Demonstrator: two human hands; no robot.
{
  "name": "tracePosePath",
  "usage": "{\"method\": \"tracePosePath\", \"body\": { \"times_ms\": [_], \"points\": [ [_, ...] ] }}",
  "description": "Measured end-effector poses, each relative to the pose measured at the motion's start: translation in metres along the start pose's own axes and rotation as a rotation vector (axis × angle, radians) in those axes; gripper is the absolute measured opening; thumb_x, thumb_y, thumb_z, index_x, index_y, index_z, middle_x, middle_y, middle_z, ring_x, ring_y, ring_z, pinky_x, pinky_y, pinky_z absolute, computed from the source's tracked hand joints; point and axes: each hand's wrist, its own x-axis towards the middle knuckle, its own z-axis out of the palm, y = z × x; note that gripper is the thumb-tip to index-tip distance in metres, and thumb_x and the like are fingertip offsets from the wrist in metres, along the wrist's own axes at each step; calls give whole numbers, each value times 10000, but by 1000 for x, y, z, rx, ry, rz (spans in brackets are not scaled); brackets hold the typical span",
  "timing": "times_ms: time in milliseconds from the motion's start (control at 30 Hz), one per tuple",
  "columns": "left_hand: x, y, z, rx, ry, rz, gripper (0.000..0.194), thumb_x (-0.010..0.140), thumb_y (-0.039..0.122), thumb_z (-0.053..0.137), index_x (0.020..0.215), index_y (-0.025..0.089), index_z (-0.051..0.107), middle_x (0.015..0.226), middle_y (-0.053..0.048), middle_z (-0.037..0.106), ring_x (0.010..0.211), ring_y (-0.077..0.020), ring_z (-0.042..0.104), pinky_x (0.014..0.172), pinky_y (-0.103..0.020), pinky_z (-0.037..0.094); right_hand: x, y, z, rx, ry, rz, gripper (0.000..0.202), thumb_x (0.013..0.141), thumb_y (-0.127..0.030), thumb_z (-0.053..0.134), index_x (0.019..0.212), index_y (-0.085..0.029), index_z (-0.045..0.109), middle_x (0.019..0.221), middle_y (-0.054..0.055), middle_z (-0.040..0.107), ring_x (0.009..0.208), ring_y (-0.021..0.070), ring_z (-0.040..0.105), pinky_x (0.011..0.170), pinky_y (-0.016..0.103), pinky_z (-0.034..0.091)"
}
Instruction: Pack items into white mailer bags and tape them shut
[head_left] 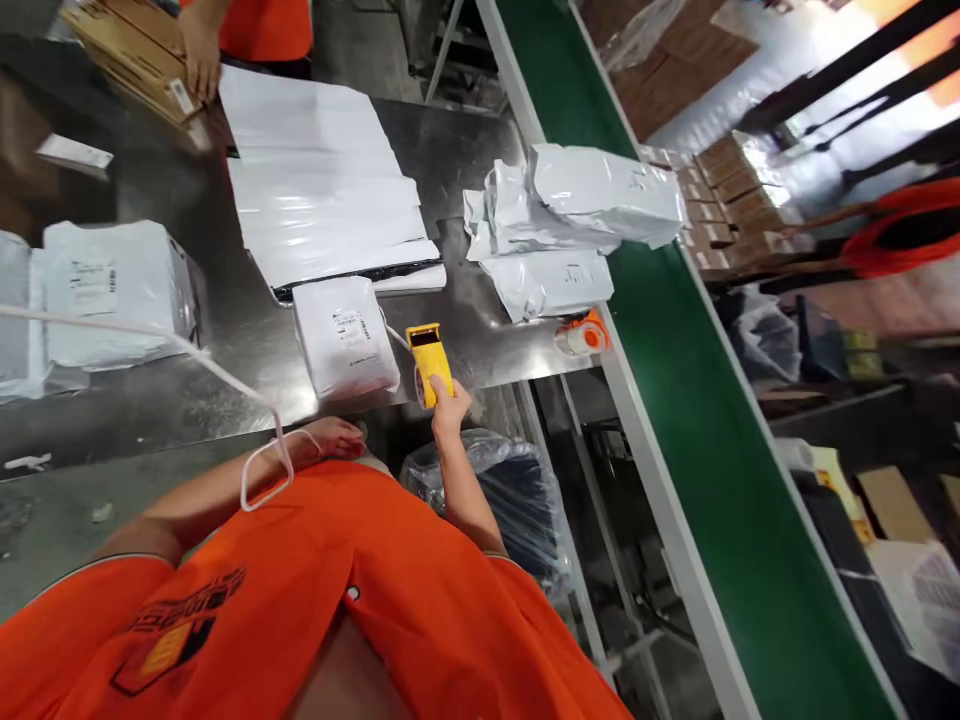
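Note:
My right hand grips a yellow barcode scanner, thumb on top, with the dark window at its far end pointing away from me. Left of the scanner, a white parcel with a printed barcode label lies flat near the table edge. A thin white cord shows between parcel and scanner. My left hand hangs in front of my waist, just below the parcel, its fingers loosely bent and holding nothing that I can see. A white cord comes in from the left and loops by my left wrist.
Flat white mailing bags are stacked on the metal table. Filled bags jut over the green conveyor, near an orange tape dispenser. More parcels lie left. Across, a person's hand touches cardboard boxes.

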Motion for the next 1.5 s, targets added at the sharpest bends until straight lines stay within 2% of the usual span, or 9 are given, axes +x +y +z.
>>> {"method": "tracePosePath", "body": {
  "times_ms": [100, 167, 233, 333, 633, 967, 1133, 1333, 1500],
  "points": [
    [4, 2, -43, 269, 176, -46, 314, 1121, 458, 688, 1100, 214, 885, 1085, -171, 899, 1067, -363, 893, 1042, -560, 739, -37, 27, -21, 102, 18, 7, 597, 748, -708, 958, 690, -258, 569, 583, -58, 498, 564, 128, 451, 503, 286, 433],
    [22, 9, -83, 396, 298, -18, 347, 1133, 308, 634, 1343, 167, 871, 1405, -217, 875, 1389, -400, 825, 1284, -637, 633, -61, 42, -31, 140, 15, 2, 626, 731, -744, 959, 681, -273, 549, 572, -58, 483, 532, 123, 416, 466, 292, 396],
    [49, 20, -116, 482, 322, 58, 497, 1142, 239, 632, 1608, 141, 773, 1774, -221, 688, 1774, -397, 530, 1484, -648, 415, -82, 54, -32, 153, 7, 6, 624, 764, -762, 941, 682, -286, 546, 578, -41, 499, 522, 133, 418, 455, 307, 395],
    [88, 31, -138, 703, 190, 147, 606, 1193, 252, 638, 1791, 160, 663, 1972, -192, 463, 1915, -423, 233, 1522, -708, 267, -102, 67, -17, 161, 6, 6, 598, 804, -708, 943, 673, -296, 531, 599, -28, 501, 554, 144, 435, 484, 313, 416],
    [100, 14, -129, 916, 29, 86, 613, 1269, 350, 542, 1869, 262, 630, 2053, -162, 289, 1935, -463, 152, 1511, -749, 222, -97, 97, 58, 185, -145, 97, 700, 702, -710, 993, 595, -265, 464, 555, -71, 409, 581, 96, 361, 528, 250, 298],
    [101, 22, -130, 994, 23, 16, 638, 1219, 369, 572, 1848, 315, 665, 2032, -107, 371, 1906, -446, 249, 1496, -689, 290, -123, 147, -2, 141, -206, 233, 718, 566, -766, 984, 549, -261, 473, 549, -51, 428, 586, 99, 357, 535, 262, 289],
    [107, 43, -144, 968, 19, 7, 540, 1141, 397, 780, 1674, 330, 829, 1912, -106, 562, 1757, -465, 444, 1389, -624, 426, -123, 163, 7, 161, -187, 292, 685, 672, -706, 990, 564, -258, 483, 562, -53, 418, 588, 96, 347, 537, 271, 303],
    [159, 82, -194, 986, 369, -111, 727, 1216, 400, 658, 1837, 33, 570, 1814, -316, 567, 1706, -493, 452, 1391, -700, 402, -117, 168, 23, 166, -164, 311, 741, 712, -654, 1018, 558, -270, 403, 569, -66, 356, 611, 97, 330, 539, 259, 281],
    [156, 58, -160, 947, 275, -206, 749, 1237, 518, 551, 1870, 119, 547, 1763, -317, 605, 1625, -517, 594, 1305, -648, 541, -150, 181, -15, 142, -161, 376, 700, 687, -677, 1023, 570, -255, 477, 558, -62, 400, 581, 99, 357, 524, 256, 303]
  ]
}}
